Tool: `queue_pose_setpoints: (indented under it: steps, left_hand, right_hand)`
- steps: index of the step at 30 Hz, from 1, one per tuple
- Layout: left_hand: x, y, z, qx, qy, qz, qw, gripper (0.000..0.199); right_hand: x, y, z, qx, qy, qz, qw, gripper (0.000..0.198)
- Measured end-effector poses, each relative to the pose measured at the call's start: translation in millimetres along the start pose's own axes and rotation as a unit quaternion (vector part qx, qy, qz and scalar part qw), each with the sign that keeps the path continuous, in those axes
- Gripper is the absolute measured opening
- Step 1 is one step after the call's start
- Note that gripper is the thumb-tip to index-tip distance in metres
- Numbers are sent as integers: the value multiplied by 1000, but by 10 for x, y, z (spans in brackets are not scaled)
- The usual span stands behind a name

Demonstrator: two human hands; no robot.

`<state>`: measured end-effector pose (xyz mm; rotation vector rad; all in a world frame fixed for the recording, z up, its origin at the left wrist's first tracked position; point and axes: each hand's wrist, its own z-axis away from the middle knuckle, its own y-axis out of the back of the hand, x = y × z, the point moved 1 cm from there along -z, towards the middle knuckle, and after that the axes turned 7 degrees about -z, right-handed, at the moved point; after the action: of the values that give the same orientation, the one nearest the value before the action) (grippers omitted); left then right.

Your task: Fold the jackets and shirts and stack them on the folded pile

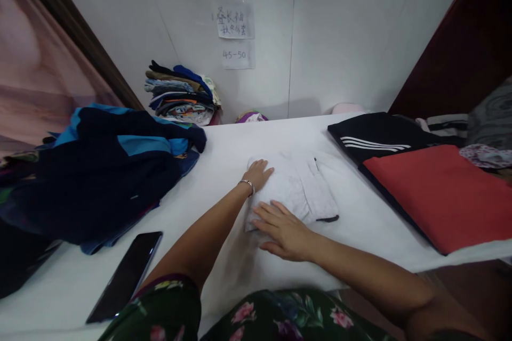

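A light grey garment [294, 186], folded into a compact bundle, lies on the white table in front of me. Dark trim shows at its lower right corner. My left hand [258, 174], with a bracelet at the wrist, rests on the garment's upper left part, palm down and fingers spread. Across the lower left part of the bundle lies my right hand [282, 230], flat with its fingers apart. Neither hand grips the cloth. The parts of the garment under my palms are hidden.
At the left is a heap of navy and blue clothes [108, 170], with a phone [126, 277] nearer me. Folded red [440, 192] and black garments [376, 133] lie at the right. Behind the table stands a clothes stack [182, 96]; paper notes [236, 21] hang on the wall.
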<state>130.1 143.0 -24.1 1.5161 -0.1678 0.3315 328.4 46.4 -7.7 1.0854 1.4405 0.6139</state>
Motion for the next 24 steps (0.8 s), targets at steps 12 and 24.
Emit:
queue_pose_setpoints:
  steps: [12, 24]
  left_hand:
    - [89, 155, 67, 1, 9, -34, 999, 58]
    - [340, 29, 109, 39, -43, -71, 996, 52]
  right_hand:
    - [179, 274, 3, 51, 11, -7, 999, 43]
    - [1510, 489, -62, 61, -355, 37, 932, 73]
